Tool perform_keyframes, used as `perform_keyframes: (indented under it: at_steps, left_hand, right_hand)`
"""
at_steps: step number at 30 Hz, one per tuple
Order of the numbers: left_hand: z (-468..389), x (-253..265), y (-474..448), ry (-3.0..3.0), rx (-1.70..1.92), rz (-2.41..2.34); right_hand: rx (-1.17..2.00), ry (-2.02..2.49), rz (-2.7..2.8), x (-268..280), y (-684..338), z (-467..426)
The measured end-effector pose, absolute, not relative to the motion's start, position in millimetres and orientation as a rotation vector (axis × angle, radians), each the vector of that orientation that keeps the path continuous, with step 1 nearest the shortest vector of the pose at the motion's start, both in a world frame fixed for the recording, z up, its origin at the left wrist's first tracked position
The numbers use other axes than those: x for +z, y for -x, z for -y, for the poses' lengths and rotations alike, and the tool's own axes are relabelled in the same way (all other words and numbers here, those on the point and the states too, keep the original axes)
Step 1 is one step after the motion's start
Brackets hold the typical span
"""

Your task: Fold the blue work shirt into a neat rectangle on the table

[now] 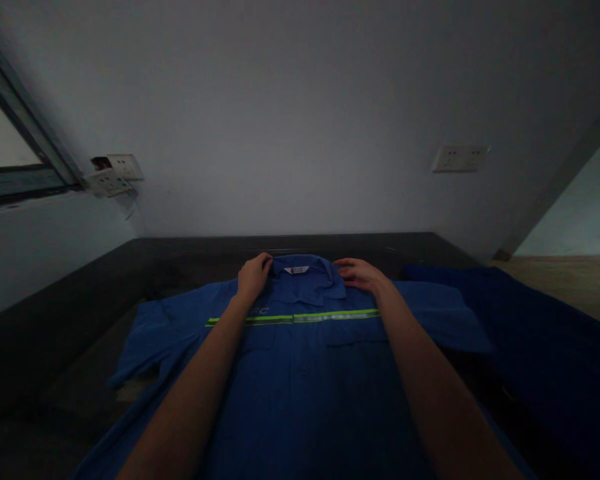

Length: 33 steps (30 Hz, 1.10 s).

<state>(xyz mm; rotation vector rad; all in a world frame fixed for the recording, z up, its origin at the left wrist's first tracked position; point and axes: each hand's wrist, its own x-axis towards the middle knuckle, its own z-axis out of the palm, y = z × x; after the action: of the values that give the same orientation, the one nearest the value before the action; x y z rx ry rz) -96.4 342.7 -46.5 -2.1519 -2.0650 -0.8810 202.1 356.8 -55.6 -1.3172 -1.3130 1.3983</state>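
Observation:
A blue short-sleeved work shirt (305, 360) lies spread front up, its collar away from me and a white label showing inside the neck. A yellow-green and silver reflective band runs across its chest. My left hand (253, 275) is at the left side of the collar, fingers curled closed on the cloth. At the collar's right side rests my right hand (361, 274), its fingers stretched out and slightly apart, touching the fabric. Both forearms reach over the shirt and cover parts of its front.
The shirt lies on a dark surface (180, 247) set against a grey wall. Darker blue cloth (545, 347) lies at the right, beside the shirt's sleeve. Wall sockets (460, 159) are on the right, with more sockets (125, 166) at the left near a window frame.

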Motion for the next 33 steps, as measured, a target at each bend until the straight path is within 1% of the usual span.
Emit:
perform_keyframes:
  at_steps: [2, 4, 9, 12, 15, 17, 21, 24, 33]
  left_hand:
    - [-343.7, -47.8, 97.2, 2.154, -0.895, 2.061]
    - [-344.2, -48.5, 97.3, 2.157, -0.901, 2.056]
    - [-343.7, -47.5, 95.7, 2.164, -0.884, 2.034]
    - [-345.9, -47.4, 96.3, 2.191, -0.888, 2.021]
    - [-349.1, -48.1, 98.6, 2.293, -0.944, 1.961]
    - [-349.6, -48.1, 99.7, 2.369, -0.979, 1.899]
    - [-345.7, -45.4, 98.1, 2.362, -0.944, 1.915]
    - [-343.0, -42.3, 96.3, 2.338, -0.884, 1.91]
    - [-340.0, -40.9, 96.4, 2.21, -0.859, 1.95]
  right_hand:
    - [1.471, 1.212, 1.3, -55.3, -202.9, -354.9]
    - [1.405, 1.207, 1.35, -55.0, -201.7, -354.9]
    - [0.857, 1.528, 1.498, -49.9, -189.5, -360.5]
    - [0.598, 1.523, 1.531, -44.5, -174.9, -362.0]
    - [0.295, 1.43, 1.772, -43.3, -156.0, -357.9]
    - [0.172, 1.432, 1.909, -45.7, -144.9, -353.3]
    - [-0.003, 1.574, 1.969, -51.4, -135.6, -346.3]
    - [-0.114, 1.584, 1.933, -51.7, -137.0, -345.2]
    - [-0.106, 1.62, 1.893, -44.4, -141.8, -344.3]
